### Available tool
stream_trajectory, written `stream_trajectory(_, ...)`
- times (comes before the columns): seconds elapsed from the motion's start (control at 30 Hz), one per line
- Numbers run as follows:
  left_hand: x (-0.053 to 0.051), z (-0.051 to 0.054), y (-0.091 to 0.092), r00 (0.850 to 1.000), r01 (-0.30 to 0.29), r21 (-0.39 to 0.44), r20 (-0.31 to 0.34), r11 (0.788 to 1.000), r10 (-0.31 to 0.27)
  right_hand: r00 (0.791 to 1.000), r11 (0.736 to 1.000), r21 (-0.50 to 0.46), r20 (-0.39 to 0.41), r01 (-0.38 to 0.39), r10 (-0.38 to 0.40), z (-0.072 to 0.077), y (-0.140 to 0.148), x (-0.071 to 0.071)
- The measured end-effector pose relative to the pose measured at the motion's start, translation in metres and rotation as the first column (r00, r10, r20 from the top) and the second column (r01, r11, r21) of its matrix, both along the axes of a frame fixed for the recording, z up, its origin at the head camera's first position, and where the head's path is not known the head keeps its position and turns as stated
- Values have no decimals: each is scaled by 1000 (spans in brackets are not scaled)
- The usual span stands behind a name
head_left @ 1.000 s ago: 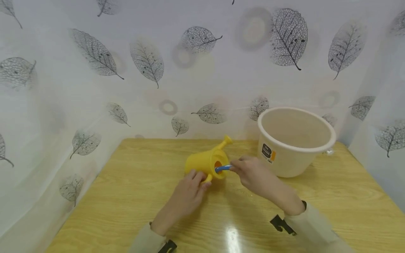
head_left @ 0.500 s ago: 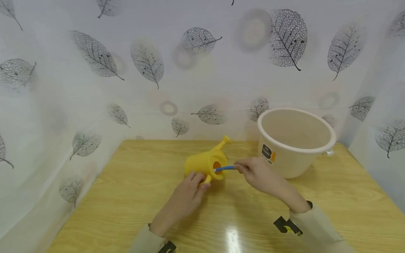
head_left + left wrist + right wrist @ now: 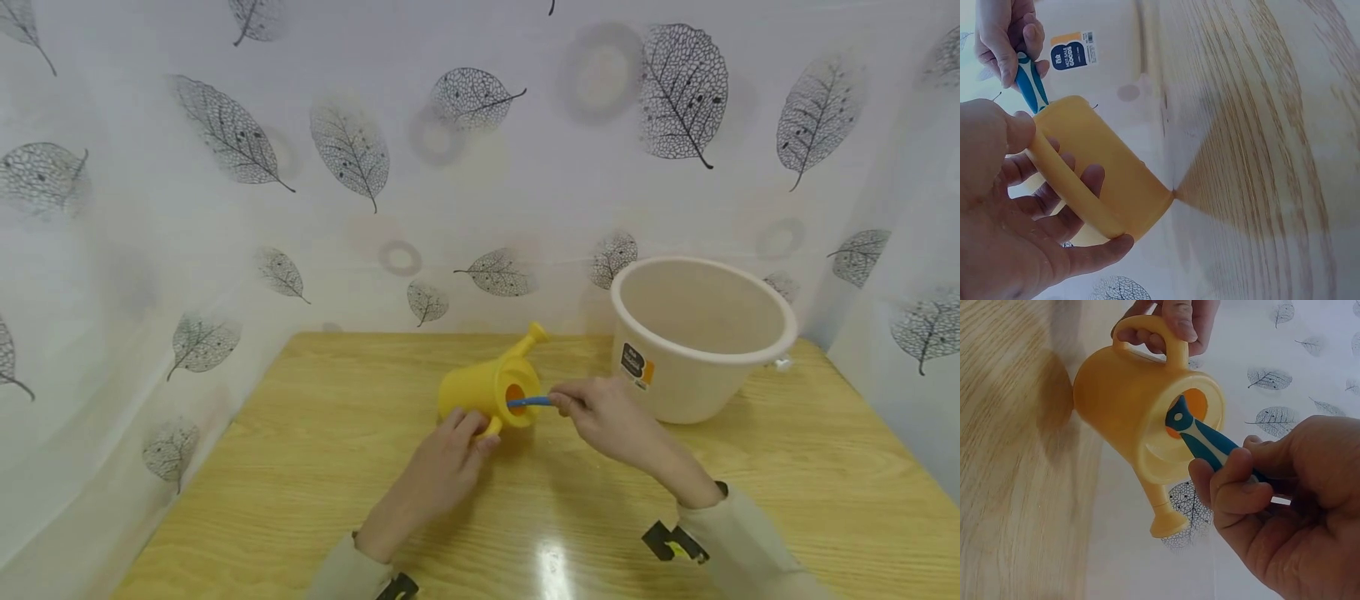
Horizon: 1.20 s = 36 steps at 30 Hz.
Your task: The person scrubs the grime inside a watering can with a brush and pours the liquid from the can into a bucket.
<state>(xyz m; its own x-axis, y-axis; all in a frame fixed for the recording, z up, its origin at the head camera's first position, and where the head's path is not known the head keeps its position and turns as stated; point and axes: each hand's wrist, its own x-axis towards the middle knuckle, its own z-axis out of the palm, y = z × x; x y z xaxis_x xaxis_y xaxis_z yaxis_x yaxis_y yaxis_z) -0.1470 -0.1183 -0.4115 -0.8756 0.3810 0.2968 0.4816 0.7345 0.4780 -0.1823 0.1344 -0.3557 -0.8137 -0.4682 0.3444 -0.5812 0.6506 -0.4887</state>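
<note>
Tilted watering can (image 3: pixel 468 389) in left hand (image 3: pixel 438 468), blue tool (image 3: pixel 534 401) in right hand (image 3: pixel 618 423)

Pale backdrop (image 3: pixel 487 192) with grey leaf prints fills the upper half of the head view and runs down both sides. Wood-grain surface (image 3: pixel 322 433) takes up the lower part, glare spot at bottom centre. White bucket (image 3: pixel 693 390), right of centre, upright on the surface, mouth up. Cream sleeves (image 3: pixel 750 537) come in from the bottom edge, dark straps (image 3: pixel 675 542) near the cuffs.

Watering can: yellow, centre of frame, tipped over sideways, round opening facing right, spout (image 3: pixel 528 339) pointing to the upper right, lower edge of the base touching the surface. Left hand, lower centre: grasping the can, fingers curled through the handle (image 3: pixel 1075 187), thumb over one end of it. Right hand, right of centre, in front of the bucket: grasping the tool between thumb and fingers. Blue tool: white stripes, roughly level in the head view, far end at the can's opening; depth inside, can't tell. Label (image 3: pixel 637 365) on the bucket's left side, black and orange.
</note>
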Motion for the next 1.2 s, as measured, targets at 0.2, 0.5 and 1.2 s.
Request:
stream_trajectory(0.2, 0, 0, 1, 1000, -5, -4, 4, 1000, 5, 981, 999, -41, 193, 14, -6, 0, 9, -1)
stream_trajectory(0.5, 1, 1, 1, 1000, 4, 3, 28, 1000, -4, 981, 999, -38, 195, 30, -22, 3, 8, 0)
stream_trajectory(1.2, -1, 1, 4, 997, -43, -10, -59, 999, 43, 973, 999, -36, 227, 36, -27, 4, 7, 2)
